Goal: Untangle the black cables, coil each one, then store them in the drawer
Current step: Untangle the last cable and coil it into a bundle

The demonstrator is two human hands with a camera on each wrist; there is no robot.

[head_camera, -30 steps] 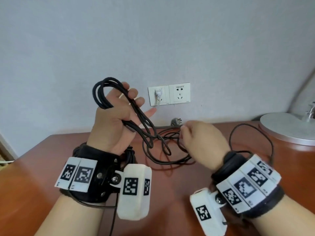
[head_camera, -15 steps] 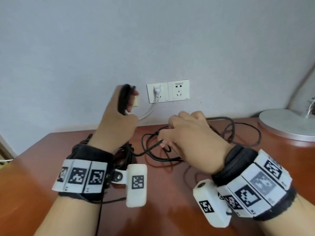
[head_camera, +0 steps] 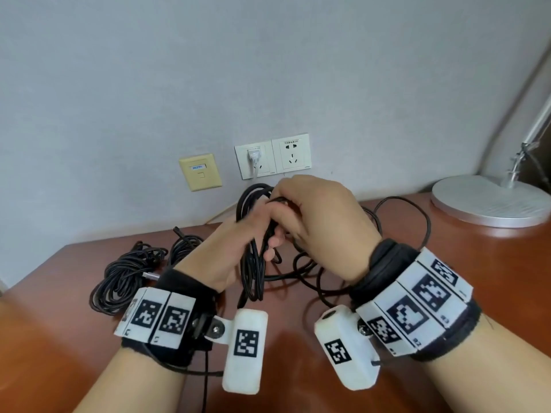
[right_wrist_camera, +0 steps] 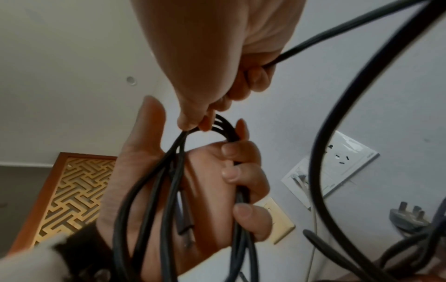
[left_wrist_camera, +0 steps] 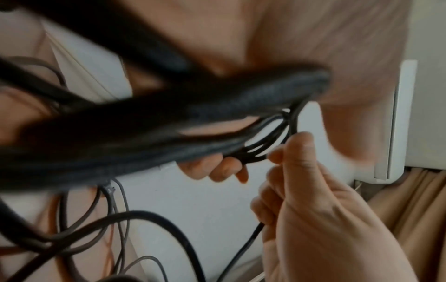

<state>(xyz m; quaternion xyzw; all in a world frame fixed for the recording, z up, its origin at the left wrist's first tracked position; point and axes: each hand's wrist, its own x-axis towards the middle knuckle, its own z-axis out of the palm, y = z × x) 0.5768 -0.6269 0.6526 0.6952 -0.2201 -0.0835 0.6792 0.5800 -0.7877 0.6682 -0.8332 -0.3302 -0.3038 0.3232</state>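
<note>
I see the left hand [head_camera: 229, 251] raised over the desk [head_camera: 59, 323], fingers curled round several loops of black cable [right_wrist_camera: 144, 200]. The right hand [head_camera: 322, 222] pinches the top of the loops between thumb and forefinger. A finished coil [head_camera: 125, 278] lies at left.

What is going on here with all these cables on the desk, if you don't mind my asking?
A person is coiling a black cable above the wooden desk. The left hand grips the gathered loops, while the right hand pinches a strand at the top of the coil. The rest of that cable lies loose on the desk behind the hands, its grey plug unplugged. Another black bundle sits on the desk to the left. No drawer is in view.
</note>
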